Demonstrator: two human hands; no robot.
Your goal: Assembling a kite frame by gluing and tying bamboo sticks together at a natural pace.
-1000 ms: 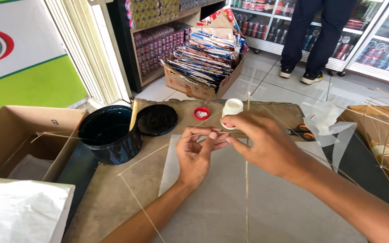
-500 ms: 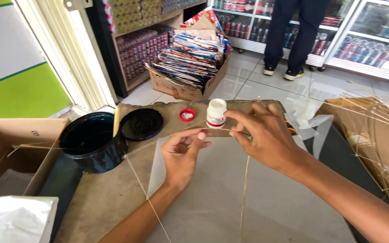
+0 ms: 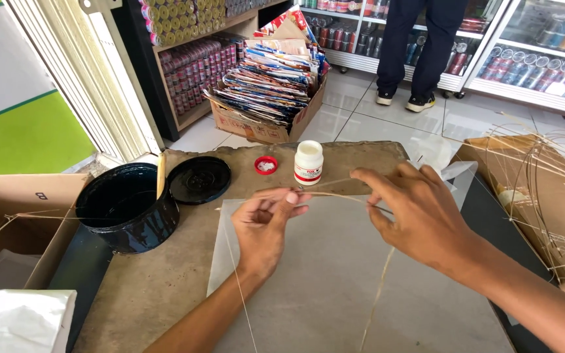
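At frame centre the left hand (image 3: 261, 225) pinches one end of a thin bamboo strip (image 3: 335, 194); the right hand (image 3: 420, 219) pinches it further right. Its long axis runs left-right between both grips, above the grey sheet (image 3: 335, 287) on the worktop (image 3: 165, 274)

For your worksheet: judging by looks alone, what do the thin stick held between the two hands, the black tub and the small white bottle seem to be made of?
Thin stick: probably split bamboo or similar cane; pale straw colour, matt, very slender, slightly bowed.
Black tub: looks like glossy plastic or painted metal; the shiny rim leaves it open.
Small white bottle: likely plastic; smooth, opaque white.
Left hand and right hand pinch the stick.
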